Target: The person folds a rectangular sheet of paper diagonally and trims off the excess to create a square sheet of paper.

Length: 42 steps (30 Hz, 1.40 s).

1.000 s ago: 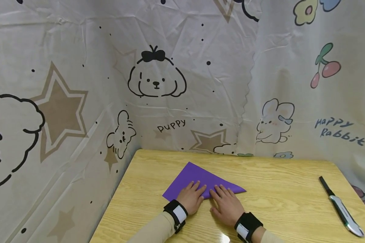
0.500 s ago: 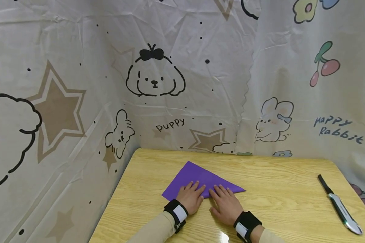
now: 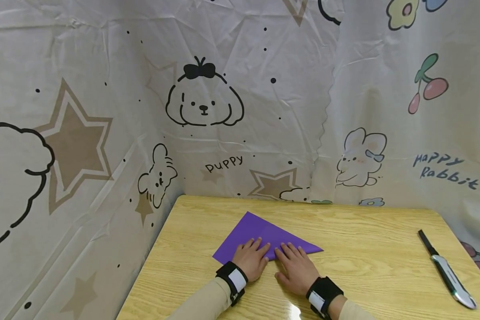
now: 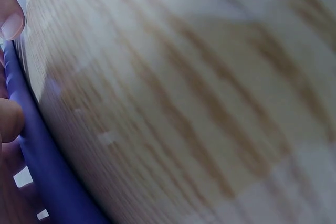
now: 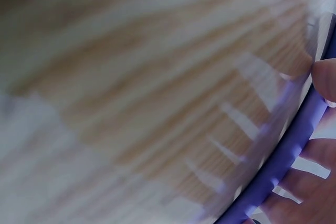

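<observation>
A folded sheet of purple paper lies on the wooden table, one corner pointing away and a narrow tip to the right. My left hand rests on its near edge, fingers extended over it. Beside it my right hand presses on the paper near the right tip, fingers straight and slightly spread. In the left wrist view the paper's rounded folded edge runs under the fingers. The right wrist view shows the same purple edge beneath the right fingertips. The hands cover part of the near edge.
A utility knife with a black and silver handle lies at the table's right side. The wooden table meets a patterned curtain at the back and left.
Both hands and the purple paper stay almost in place. Only the head view shifts very slightly.
</observation>
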Motion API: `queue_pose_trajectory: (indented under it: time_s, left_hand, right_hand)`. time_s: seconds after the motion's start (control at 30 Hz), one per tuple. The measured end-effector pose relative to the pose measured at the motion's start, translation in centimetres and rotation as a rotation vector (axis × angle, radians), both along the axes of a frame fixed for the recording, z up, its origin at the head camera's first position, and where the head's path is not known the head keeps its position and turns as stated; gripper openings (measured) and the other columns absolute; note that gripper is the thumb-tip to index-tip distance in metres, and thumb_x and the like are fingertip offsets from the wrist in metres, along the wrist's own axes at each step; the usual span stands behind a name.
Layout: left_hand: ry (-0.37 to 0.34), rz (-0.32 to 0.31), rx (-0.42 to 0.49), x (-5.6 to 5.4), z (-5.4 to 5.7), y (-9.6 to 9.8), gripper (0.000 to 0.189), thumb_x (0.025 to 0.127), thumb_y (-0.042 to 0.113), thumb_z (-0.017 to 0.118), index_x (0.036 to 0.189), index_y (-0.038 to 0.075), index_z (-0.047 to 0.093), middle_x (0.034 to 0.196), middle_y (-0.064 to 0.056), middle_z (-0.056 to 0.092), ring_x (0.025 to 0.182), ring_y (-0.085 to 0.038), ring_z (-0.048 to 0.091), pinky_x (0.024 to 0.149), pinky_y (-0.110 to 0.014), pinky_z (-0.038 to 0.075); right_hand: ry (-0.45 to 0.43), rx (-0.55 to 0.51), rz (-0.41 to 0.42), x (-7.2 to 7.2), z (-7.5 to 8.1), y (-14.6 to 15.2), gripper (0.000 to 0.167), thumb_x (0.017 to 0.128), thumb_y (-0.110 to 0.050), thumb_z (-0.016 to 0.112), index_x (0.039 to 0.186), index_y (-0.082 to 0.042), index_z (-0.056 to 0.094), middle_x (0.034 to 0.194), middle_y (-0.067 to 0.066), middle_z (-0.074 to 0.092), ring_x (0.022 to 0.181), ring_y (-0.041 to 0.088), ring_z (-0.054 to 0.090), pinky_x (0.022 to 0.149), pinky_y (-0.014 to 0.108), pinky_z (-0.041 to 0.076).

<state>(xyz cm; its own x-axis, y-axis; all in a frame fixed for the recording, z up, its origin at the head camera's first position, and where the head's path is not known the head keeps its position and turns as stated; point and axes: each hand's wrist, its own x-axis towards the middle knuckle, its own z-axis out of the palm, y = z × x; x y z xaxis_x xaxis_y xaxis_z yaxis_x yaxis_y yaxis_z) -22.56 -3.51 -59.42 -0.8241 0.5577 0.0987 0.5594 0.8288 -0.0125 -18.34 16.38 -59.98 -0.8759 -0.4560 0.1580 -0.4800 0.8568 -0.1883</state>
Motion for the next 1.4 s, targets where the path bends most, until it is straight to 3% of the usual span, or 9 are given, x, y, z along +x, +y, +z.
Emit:
queue_pose_trajectory:
  time_s: [0.27, 0.43, 0.6, 0.87, 1.17, 1.4]
  left_hand:
    - [0.004, 0.000, 0.007, 0.1, 0.1, 0.2, 0.043, 0.099, 0.039, 0.050, 0.140, 0.026, 0.055, 0.142, -0.007, 0.051, 0.128, -0.029, 0.049, 0.093, -0.050, 0.044]
    - [0.006, 0.012, 0.004, -0.4, 0.0, 0.6, 0.042, 0.098, 0.041, 0.051, 0.135, 0.026, 0.060, 0.141, -0.007, 0.053, 0.126, -0.029, 0.050, 0.092, -0.051, 0.045]
    - [-0.011, 0.026, 0.005, -0.9, 0.4, 1.3, 0.041, 0.097, 0.043, 0.053, 0.132, 0.025, 0.063, 0.137, -0.007, 0.055, 0.123, -0.029, 0.052, 0.090, -0.051, 0.047]
    - [-0.035, 0.047, -0.021, -0.5, 0.8, 0.8, 0.040, 0.096, 0.043, 0.055, 0.132, 0.026, 0.063, 0.137, -0.006, 0.055, 0.122, -0.029, 0.053, 0.089, -0.051, 0.048]
    - [-0.054, 0.051, -0.028, -0.6, 1.3, 0.8, 0.042, 0.097, 0.043, 0.054, 0.134, 0.026, 0.061, 0.139, -0.007, 0.053, 0.125, -0.029, 0.051, 0.091, -0.051, 0.047]
    - [-0.053, 0.041, -0.030, -0.5, 1.5, 1.0, 0.042, 0.096, 0.042, 0.055, 0.133, 0.024, 0.062, 0.137, -0.008, 0.054, 0.123, -0.030, 0.052, 0.089, -0.050, 0.048]
  right_hand:
    - [-0.007, -0.028, 0.010, 0.0, -0.1, 0.1, 0.064, 0.089, -0.039, 0.066, 0.140, -0.004, 0.051, 0.142, 0.021, 0.047, 0.132, 0.043, 0.041, 0.104, 0.063, 0.031]
    - [0.004, -0.043, 0.024, -0.3, -0.1, 0.4, 0.064, 0.089, -0.038, 0.067, 0.139, -0.002, 0.052, 0.141, 0.023, 0.048, 0.130, 0.045, 0.042, 0.102, 0.064, 0.032]
    - [-0.011, -0.029, -0.013, -0.4, -0.2, 0.9, 0.066, 0.089, -0.043, 0.065, 0.141, -0.006, 0.050, 0.143, 0.021, 0.047, 0.132, 0.044, 0.040, 0.104, 0.064, 0.030]
    - [-0.061, 0.017, -0.089, -0.2, -0.4, 2.8, 0.070, 0.089, -0.054, 0.061, 0.144, -0.012, 0.048, 0.147, 0.017, 0.043, 0.136, 0.042, 0.036, 0.103, 0.069, 0.025]
    - [-0.081, 0.045, -0.089, -1.1, -1.1, 4.0, 0.076, 0.089, -0.063, 0.054, 0.149, -0.018, 0.042, 0.154, 0.012, 0.035, 0.140, 0.039, 0.030, 0.104, 0.069, 0.024]
    - [-0.055, 0.010, -0.077, -0.5, 0.0, 4.1, 0.070, 0.090, -0.054, 0.060, 0.144, -0.011, 0.048, 0.149, 0.017, 0.041, 0.138, 0.041, 0.033, 0.104, 0.068, 0.025]
